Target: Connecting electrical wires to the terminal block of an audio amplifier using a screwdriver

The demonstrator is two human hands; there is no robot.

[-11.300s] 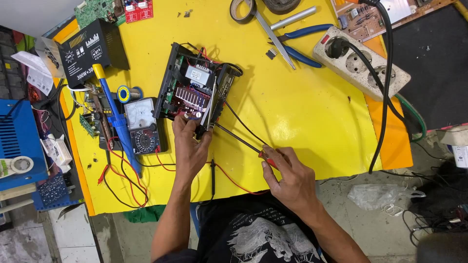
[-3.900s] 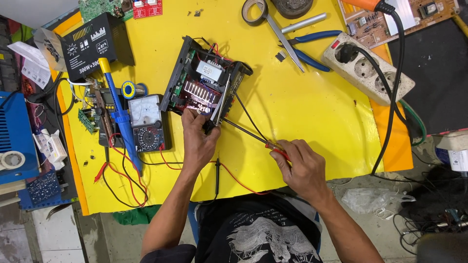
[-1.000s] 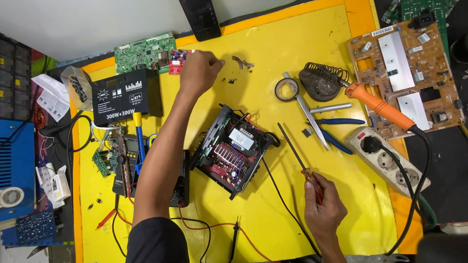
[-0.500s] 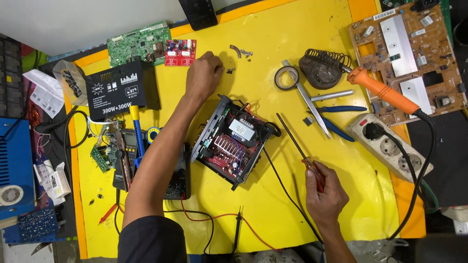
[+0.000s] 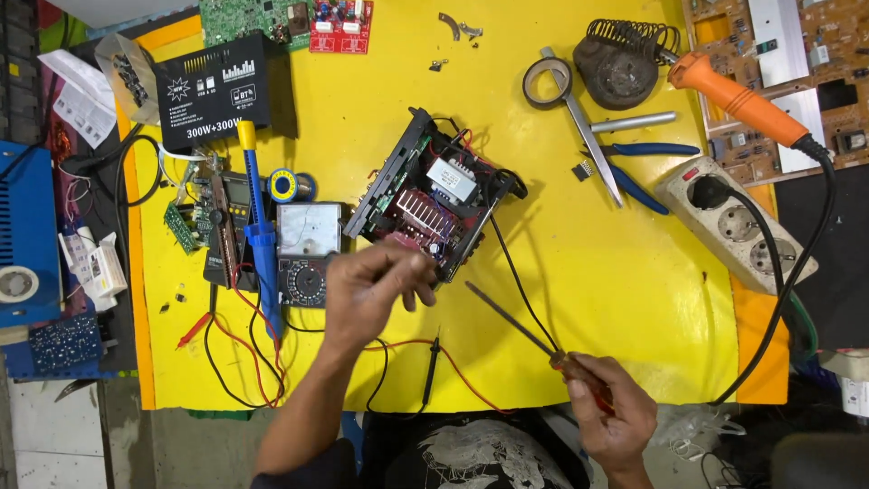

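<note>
Your left hand (image 5: 367, 288) hovers over the near left corner of the opened black electronic unit (image 5: 433, 206), fingers curled loosely inward with the tips pinched together; whether they grip some small part you cannot tell from here. That unit sits near the middle of the yellow work mat (image 5: 579, 272), turned at an angle, its lid off so the inside shows: a silver boxy transformer (image 5: 452, 178) toward the far side, a row of ribbed metal heat-sink fins (image 5: 418, 211) nearer you, red and black wires looping round its far edge, and a black cable (image 5: 516, 290) trailing off its right corner toward you. Your right hand (image 5: 611, 412) rests at the near edge of the mat, well apart from the unit, closed around the red handle of a long thin screwdriver (image 5: 520, 328) whose shaft slants up and left, tip pointing at the unit but stopping short of it. Just left of your left hand lies an analogue multimeter with a pale dial face (image 5: 308, 249), and beside it a blue solder sucker with a yellow tip (image 5: 258, 222). A black probe (image 5: 432, 367) lies on the mat between your forearms. Far right, an orange-handled soldering iron (image 5: 738, 98) rests above a white power strip (image 5: 738, 222).
</note>
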